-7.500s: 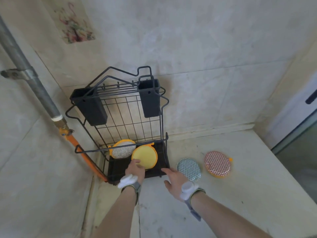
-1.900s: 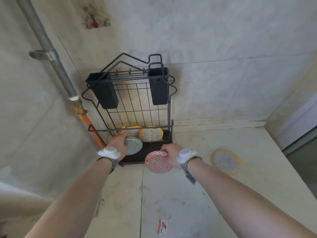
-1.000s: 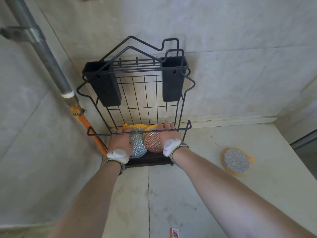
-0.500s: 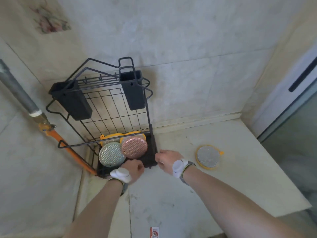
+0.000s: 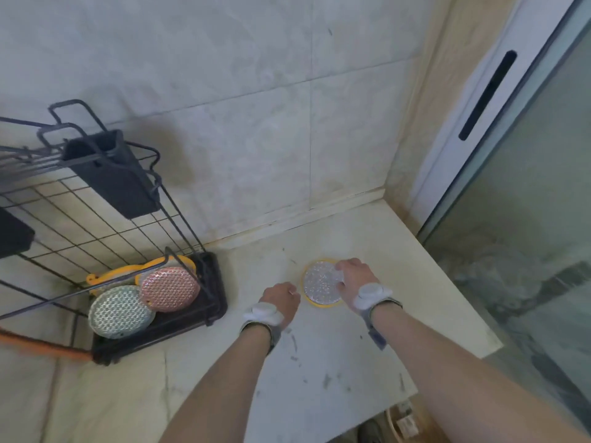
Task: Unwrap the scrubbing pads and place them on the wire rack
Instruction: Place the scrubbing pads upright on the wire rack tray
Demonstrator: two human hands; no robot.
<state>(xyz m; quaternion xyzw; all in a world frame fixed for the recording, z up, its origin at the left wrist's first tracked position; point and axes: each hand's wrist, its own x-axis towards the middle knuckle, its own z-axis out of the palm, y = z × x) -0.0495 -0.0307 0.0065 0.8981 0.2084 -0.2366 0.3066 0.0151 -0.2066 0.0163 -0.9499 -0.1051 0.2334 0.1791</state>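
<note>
a: where's the last pad?
b: the silver pad [image 5: 322,282], yellow-rimmed, lies flat on the counter [image 5: 319,372], toward the back edge and well apart from the rack [image 5: 153,238].

a: and the right hand?
b: the right hand [image 5: 353,276] rests on the pad's right side, fingers curled over its rim and touching it (whether it has actually gripped it, i cannot tell).

a: the left one?
b: the left hand [image 5: 281,298] sits just beside the pad's left rim, loosely curled with nothing in it. both wrists wear a strap with a white piece on top.

a: what's in the rack?
b: it stands at the counter's back left corner. in its black bottom tray [image 5: 195,318] a pink pad [image 5: 169,289] leans against the pads behind, overlapping a green pad [image 5: 120,311] to its left. behind those two, yellow rims [image 5: 128,271] of more pads show (how many is hard to tell). a black cup [image 5: 112,174] hangs from the rack's upper right corner.

a: any wrapping on the silver one?
b: too blurred to tell.
</note>
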